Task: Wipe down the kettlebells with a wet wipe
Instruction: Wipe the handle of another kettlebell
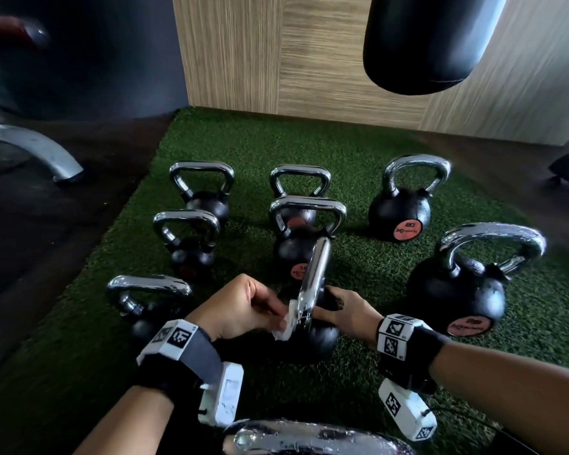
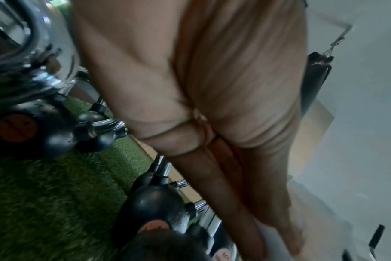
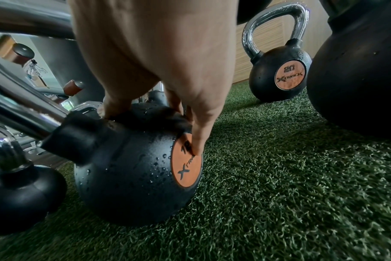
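A black kettlebell with an orange label stands front and centre on the green turf, its chrome handle seen edge-on. My left hand pinches a white wet wipe against the lower left side of that handle. My right hand grips the top of the ball from the right. In the right wrist view its thumb and fingers straddle the wet, droplet-covered kettlebell, one fingertip on the orange label. The left wrist view is blurred and shows mostly the palm of my left hand.
Several other kettlebells stand around on the turf: a 20 kg one back right, a large one right, smaller ones left. A chrome handle lies just below my wrists. A punching bag hangs above; a machine leg is far left.
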### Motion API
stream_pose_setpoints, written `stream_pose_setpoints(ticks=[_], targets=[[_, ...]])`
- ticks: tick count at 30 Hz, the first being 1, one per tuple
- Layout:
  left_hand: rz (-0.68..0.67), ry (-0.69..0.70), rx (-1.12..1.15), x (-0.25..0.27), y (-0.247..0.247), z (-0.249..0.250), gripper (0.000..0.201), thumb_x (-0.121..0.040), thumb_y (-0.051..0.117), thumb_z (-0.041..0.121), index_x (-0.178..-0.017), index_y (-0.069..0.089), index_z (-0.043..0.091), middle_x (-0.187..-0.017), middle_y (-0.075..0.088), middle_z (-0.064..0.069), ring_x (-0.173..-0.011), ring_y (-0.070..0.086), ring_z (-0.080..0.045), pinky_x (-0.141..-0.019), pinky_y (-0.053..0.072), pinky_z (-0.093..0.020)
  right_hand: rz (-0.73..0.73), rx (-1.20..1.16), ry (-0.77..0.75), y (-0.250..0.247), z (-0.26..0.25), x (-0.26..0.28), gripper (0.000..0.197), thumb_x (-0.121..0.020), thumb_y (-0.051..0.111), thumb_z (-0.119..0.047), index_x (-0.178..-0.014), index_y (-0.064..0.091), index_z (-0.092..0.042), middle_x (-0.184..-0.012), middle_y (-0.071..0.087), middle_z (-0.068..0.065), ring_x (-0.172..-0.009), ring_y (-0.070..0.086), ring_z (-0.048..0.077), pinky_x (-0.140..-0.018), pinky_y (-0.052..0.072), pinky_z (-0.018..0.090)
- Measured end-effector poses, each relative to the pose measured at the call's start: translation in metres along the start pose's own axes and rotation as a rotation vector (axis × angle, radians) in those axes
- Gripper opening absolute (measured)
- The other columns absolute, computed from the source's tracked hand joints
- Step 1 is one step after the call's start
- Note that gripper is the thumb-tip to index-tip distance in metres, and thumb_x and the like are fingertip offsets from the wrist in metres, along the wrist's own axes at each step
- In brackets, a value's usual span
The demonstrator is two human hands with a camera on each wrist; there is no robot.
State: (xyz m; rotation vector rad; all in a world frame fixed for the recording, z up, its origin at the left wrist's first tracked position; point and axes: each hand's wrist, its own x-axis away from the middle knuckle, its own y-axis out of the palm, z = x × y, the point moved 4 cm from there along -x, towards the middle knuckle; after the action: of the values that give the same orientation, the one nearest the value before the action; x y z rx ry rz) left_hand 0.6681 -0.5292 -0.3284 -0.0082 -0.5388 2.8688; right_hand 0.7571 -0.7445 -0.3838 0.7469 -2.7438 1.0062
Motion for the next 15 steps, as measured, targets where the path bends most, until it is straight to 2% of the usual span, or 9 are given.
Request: stream_pose_setpoints(ticks=[2,5,7,9,11,12,14,15], targets=[[0.037,-0.045,-0.029,0.001,0.008,-0.011,0.021,-0.07,0.092,0.009,-0.069,0.08,0.027,-0.076,0.078,0.006,-0.073,0.07,0.0,-0.073,0.053,-0.016,0.004,-0.006,0.003,0.0,0.0,0.002,0.084,-0.051,0.073,-0.077,-0.121,0.066,-0.03,-0.112,0.073,-0.01,-0.106,0.068,0.011,-0.1,0.054,0.038],[0.116,-0.028,-0.071,0.002,0.017,-0.02,0.028,-0.07,0.092,0.011,-0.068,0.079,0.036,-0.078,0.078,0.011,-0.075,0.071,0.001,-0.075,0.053,-0.014,0.005,-0.015,0.004,-0.002,-0.001,0.002,0.081,-0.053,0.076,-0.073,-0.121,0.067,-0.03,-0.111,0.074,-0.008,-0.106,0.069,0.014,-0.1,0.054,0.041],[0.133,-0.019,-0.068,0.003,0.017,-0.023,0.035,-0.072,0.09,0.007,-0.068,0.078,0.039,-0.078,0.078,0.013,-0.074,0.071,0.003,-0.072,0.051,-0.011,-0.013,-0.006,0.008,-0.002,-0.003,0.001,0.074,-0.06,0.08,-0.068,-0.121,0.067,-0.028,-0.112,0.074,-0.007,-0.107,0.069,0.016,-0.1,0.053,0.042],[0.112,-0.026,-0.051,0.004,0.013,-0.022,0.03,-0.073,0.09,0.007,-0.071,0.079,0.035,-0.079,0.079,0.011,-0.075,0.072,0.002,-0.072,0.051,-0.012,0.036,0.013,0.022,-0.006,-0.008,0.003,0.062,-0.068,0.083,-0.059,-0.117,0.063,-0.028,-0.113,0.07,-0.008,-0.106,0.067,0.015,-0.095,0.055,0.038],[0.151,-0.007,-0.009,0.004,0.004,-0.014,0.026,-0.074,0.09,0.011,-0.074,0.081,0.036,-0.082,0.08,0.009,-0.077,0.072,0.0,-0.075,0.052,-0.014,0.229,0.036,0.026,-0.021,-0.019,0.01,0.05,-0.075,0.082,-0.05,-0.115,0.057,-0.031,-0.109,0.064,-0.009,-0.096,0.064,0.011,-0.075,0.055,0.027],[0.199,0.017,0.016,0.004,-0.002,-0.007,0.024,-0.073,0.09,0.015,-0.076,0.081,0.037,-0.084,0.08,0.008,-0.078,0.072,0.0,-0.075,0.052,-0.014,0.365,0.025,0.012,-0.03,-0.028,0.016,0.041,-0.079,0.079,-0.045,-0.111,0.059,-0.03,-0.105,0.064,-0.008,-0.089,0.063,0.008,-0.065,0.051,0.022],[0.295,0.077,0.09,0.004,-0.014,0.011,0.017,-0.07,0.088,0.028,-0.081,0.082,0.039,-0.086,0.08,0.007,-0.08,0.073,-0.001,-0.076,0.052,-0.013,0.59,-0.081,-0.129,-0.048,-0.054,0.03,0.024,-0.085,0.076,-0.035,-0.102,0.062,-0.026,-0.095,0.066,-0.007,-0.078,0.062,0.008,-0.058,0.043,0.018],[0.328,0.103,0.134,0.004,-0.019,0.02,0.017,-0.068,0.086,0.032,-0.083,0.082,0.039,-0.087,0.08,0.006,-0.08,0.073,-0.002,-0.076,0.052,-0.013,0.628,-0.135,-0.245,-0.055,-0.069,0.036,0.021,-0.086,0.075,-0.032,-0.101,0.063,-0.024,-0.091,0.067,-0.007,-0.075,0.062,0.009,-0.058,0.044,0.017]])
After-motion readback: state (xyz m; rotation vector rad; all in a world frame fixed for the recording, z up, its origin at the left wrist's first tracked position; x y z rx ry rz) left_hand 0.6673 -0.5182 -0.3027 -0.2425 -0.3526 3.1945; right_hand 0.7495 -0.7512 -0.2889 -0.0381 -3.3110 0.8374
